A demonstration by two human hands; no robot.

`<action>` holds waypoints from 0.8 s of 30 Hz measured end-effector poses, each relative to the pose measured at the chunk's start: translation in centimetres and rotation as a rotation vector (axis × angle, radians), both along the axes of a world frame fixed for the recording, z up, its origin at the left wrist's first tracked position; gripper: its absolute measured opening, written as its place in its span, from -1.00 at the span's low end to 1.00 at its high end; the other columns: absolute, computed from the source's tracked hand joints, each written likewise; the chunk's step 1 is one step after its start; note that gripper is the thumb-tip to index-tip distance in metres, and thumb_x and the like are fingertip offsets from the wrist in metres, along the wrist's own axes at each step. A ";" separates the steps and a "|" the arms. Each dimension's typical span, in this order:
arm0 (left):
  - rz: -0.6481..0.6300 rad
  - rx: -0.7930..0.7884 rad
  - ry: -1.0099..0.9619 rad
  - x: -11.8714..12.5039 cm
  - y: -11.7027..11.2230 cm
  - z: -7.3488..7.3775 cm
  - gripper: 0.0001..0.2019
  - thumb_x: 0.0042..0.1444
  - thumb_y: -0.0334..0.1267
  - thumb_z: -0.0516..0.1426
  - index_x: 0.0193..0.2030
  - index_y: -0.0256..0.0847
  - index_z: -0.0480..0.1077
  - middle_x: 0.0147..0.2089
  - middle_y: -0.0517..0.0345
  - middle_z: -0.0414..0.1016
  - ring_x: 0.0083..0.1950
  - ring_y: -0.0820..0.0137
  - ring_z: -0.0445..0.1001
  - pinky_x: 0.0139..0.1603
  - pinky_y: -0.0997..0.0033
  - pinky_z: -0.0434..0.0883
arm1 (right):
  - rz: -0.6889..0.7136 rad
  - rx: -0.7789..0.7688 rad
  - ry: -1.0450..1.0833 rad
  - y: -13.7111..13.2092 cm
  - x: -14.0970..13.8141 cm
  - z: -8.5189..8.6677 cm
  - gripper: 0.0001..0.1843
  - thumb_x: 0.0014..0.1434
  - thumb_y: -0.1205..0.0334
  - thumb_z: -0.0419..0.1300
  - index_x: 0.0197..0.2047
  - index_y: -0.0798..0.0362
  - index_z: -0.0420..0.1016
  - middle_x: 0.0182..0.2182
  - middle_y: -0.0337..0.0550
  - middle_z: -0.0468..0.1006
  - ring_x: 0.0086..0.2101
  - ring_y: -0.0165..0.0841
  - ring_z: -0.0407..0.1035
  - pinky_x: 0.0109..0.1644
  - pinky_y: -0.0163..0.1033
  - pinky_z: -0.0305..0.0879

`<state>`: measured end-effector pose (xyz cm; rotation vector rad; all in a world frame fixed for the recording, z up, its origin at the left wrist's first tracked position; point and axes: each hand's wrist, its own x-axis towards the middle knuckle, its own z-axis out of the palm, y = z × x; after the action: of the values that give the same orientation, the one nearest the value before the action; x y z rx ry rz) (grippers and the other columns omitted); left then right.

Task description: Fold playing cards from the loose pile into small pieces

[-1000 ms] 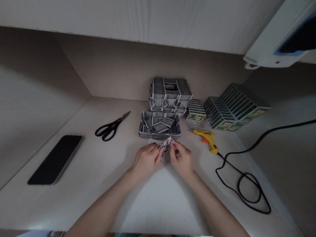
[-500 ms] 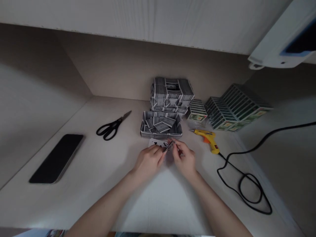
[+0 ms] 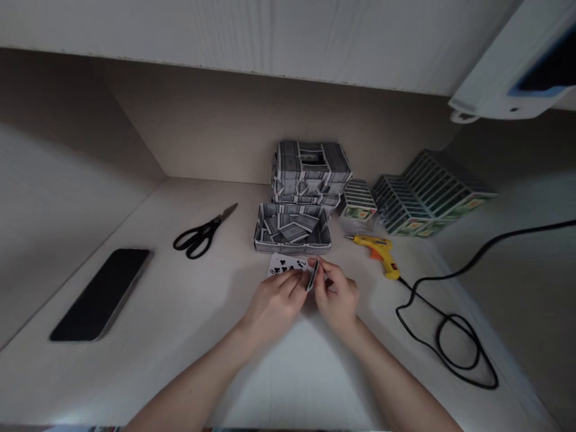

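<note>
Both hands meet low over the table, in front of a tray made of patterned cards. My right hand (image 3: 336, 294) pinches a playing card (image 3: 314, 275) between thumb and fingers; it stands almost on edge. My left hand (image 3: 276, 297) is closed, its fingertips at the near-left edge of that same card. Partly under my left fingers lies another playing card (image 3: 284, 261), face up with black club marks. Several loose cards (image 3: 293, 227) with grey patterned backs rest inside the tray (image 3: 292, 247).
Behind the tray stands a box (image 3: 311, 171) built from cards. Boxed card decks (image 3: 418, 201) are stacked at the right. A yellow glue gun (image 3: 380, 252) trails a black cord (image 3: 438, 357). Scissors (image 3: 204, 234) and a phone (image 3: 101, 294) lie left. A shelf (image 3: 270, 36) hangs overhead.
The held card has turned from a slant to nearly upright. My left hand has shifted slightly right, and more of the card lying on the table shows.
</note>
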<state>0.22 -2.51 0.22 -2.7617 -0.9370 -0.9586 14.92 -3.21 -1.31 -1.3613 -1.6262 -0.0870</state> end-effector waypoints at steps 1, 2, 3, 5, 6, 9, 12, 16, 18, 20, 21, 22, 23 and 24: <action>0.002 -0.018 -0.022 0.0 0.0 0.1 -0.78 0.09 -0.45 0.02 -0.10 -0.36 0.34 -0.14 -0.05 0.49 -0.09 0.33 0.45 -0.10 0.32 0.45 | 0.005 -0.007 0.013 0.0 0.0 0.0 -0.81 0.17 0.31 0.05 -0.17 0.13 0.43 -0.40 -0.11 0.61 -0.65 -0.50 0.36 -0.51 -0.40 0.28; 0.015 -0.046 -0.055 0.0 0.0 0.1 -0.80 0.10 -0.44 0.02 -0.13 -0.34 0.36 -0.17 -0.01 0.51 -0.13 0.35 0.46 -0.14 0.34 0.45 | 0.003 -0.015 0.028 0.0 0.1 0.0 -0.81 0.17 0.31 0.05 -0.18 0.13 0.43 -0.41 -0.12 0.60 -0.64 -0.50 0.37 -0.50 -0.40 0.28; 0.042 -0.084 -0.091 0.0 0.0 0.1 -0.84 0.11 -0.42 0.01 -0.19 -0.31 0.37 -0.23 0.03 0.52 -0.19 0.38 0.47 -0.19 0.37 0.44 | -0.004 -0.027 0.041 0.0 0.1 0.0 -0.81 0.17 0.29 0.05 -0.20 0.13 0.44 -0.44 -0.13 0.60 -0.64 -0.50 0.36 -0.50 -0.40 0.27; 0.137 -0.174 -0.151 0.0 0.2 -0.1 -0.85 0.14 -0.39 0.00 -0.36 -0.27 0.37 -0.37 0.11 0.51 -0.35 0.44 0.46 -0.35 0.45 0.39 | -0.017 -0.071 0.074 0.2 0.2 0.0 -0.81 0.17 0.25 0.05 -0.25 0.12 0.45 -0.53 -0.16 0.56 -0.64 -0.49 0.34 -0.51 -0.39 0.26; 0.196 -0.222 -0.165 -0.1 0.3 -0.3 -0.81 0.15 -0.36 -0.01 -0.44 -0.26 0.35 -0.44 0.14 0.48 -0.43 0.47 0.43 -0.43 0.48 0.34 | -0.015 -0.103 0.100 0.3 0.2 0.0 -0.79 0.17 0.23 0.04 -0.26 0.12 0.46 -0.55 -0.17 0.55 -0.64 -0.48 0.33 -0.51 -0.39 0.25; 0.280 -0.308 -0.151 -0.4 0.8 -0.7 -0.76 0.16 -0.32 -0.02 -0.51 -0.24 0.31 -0.51 0.18 0.43 -0.52 0.50 0.35 -0.52 0.50 0.22 | 0.067 -0.228 0.221 0.9 0.3 -0.4 -0.73 0.17 0.19 0.02 -0.19 0.13 0.46 -0.50 -0.15 0.55 -0.61 -0.47 0.33 -0.50 -0.39 0.26; 0.298 -0.328 -0.165 -0.6 1.1 -0.7 -0.79 0.17 -0.32 -0.03 -0.45 -0.24 0.34 -0.50 0.18 0.44 -0.50 0.50 0.35 -0.49 0.50 0.19 | 0.198 -0.375 0.324 1.4 0.4 -0.8 -0.72 0.16 0.16 0.02 -0.22 0.13 0.47 -0.52 -0.18 0.51 -0.60 -0.47 0.29 -0.52 -0.40 0.24; 0.311 -0.351 -0.189 -0.6 1.0 -0.5 -0.76 0.17 -0.27 -0.04 -0.48 -0.24 0.33 -0.56 0.21 0.39 -0.54 0.52 0.30 -0.50 0.51 0.14 | 0.296 -0.506 0.424 1.9 0.5 -1.2 -0.70 0.15 0.12 0.01 -0.37 0.14 0.47 -0.58 -0.21 0.45 -0.60 -0.46 0.28 -0.54 -0.40 0.23; 0.319 -0.394 -0.210 -0.5 0.8 -0.5 -0.73 0.17 -0.24 -0.03 -0.52 -0.24 0.30 -0.60 0.24 0.35 -0.57 0.54 0.25 -0.52 0.53 0.11 | 0.304 -0.508 0.415 1.9 0.6 -1.3 -0.71 0.15 0.13 0.01 -0.33 0.13 0.47 -0.54 -0.19 0.49 -0.56 -0.43 0.33 -0.49 -0.38 0.28; 0.332 -0.439 -0.235 -0.4 0.7 -0.7 -0.70 0.17 -0.22 -0.03 -0.56 -0.24 0.26 -0.64 0.27 0.29 -0.61 0.57 0.18 -0.56 0.54 0.07 | 0.279 -0.476 0.338 1.8 0.6 -1.3 -0.72 0.16 0.17 0.00 -0.29 0.11 0.49 -0.48 -0.16 0.53 -0.50 -0.40 0.38 -0.42 -0.37 0.31; 0.335 -0.452 -0.243 -0.3 0.7 -0.7 -0.69 0.17 -0.21 -0.03 -0.58 -0.24 0.24 -0.65 0.29 0.26 -0.62 0.57 0.15 -0.57 0.55 0.05 | 0.252 -0.446 0.279 1.6 0.6 -1.3 -0.73 0.16 0.19 0.00 -0.27 0.10 0.49 -0.46 -0.14 0.55 -0.48 -0.39 0.41 -0.39 -0.36 0.31; 0.330 -0.452 -0.247 -0.2 0.6 -0.8 -0.68 0.16 -0.22 -0.03 -0.59 -0.24 0.23 -0.66 0.29 0.24 -0.63 0.58 0.12 -0.58 0.54 0.04 | 0.214 -0.411 0.208 1.5 0.6 -1.4 -0.72 0.16 0.21 -0.01 -0.25 0.10 0.50 -0.43 -0.12 0.56 -0.46 -0.38 0.42 -0.37 -0.34 0.32; 0.317 -0.440 -0.247 -0.1 0.6 -0.9 -0.68 0.16 -0.22 -0.02 -0.60 -0.24 0.22 -0.67 0.30 0.23 -0.63 0.58 0.10 -0.58 0.54 0.03 | 0.169 -0.375 0.133 1.3 0.5 -1.4 -0.72 0.16 0.23 -0.01 -0.23 0.11 0.50 -0.42 -0.09 0.57 -0.46 -0.36 0.43 -0.35 -0.33 0.32; 0.300 -0.419 -0.245 0.0 0.6 -0.9 -0.68 0.16 -0.24 -0.02 -0.61 -0.24 0.21 -0.67 0.29 0.23 -0.63 0.58 0.10 -0.58 0.53 0.03 | 0.121 -0.341 0.061 1.1 0.5 -1.4 -0.71 0.16 0.24 -0.02 -0.21 0.12 0.50 -0.42 -0.06 0.57 -0.46 -0.35 0.43 -0.34 -0.31 0.31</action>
<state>0.23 -1.95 -0.70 -2.7257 -1.7115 -1.1756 15.37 -2.07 -2.73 -1.4981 -1.7208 0.3142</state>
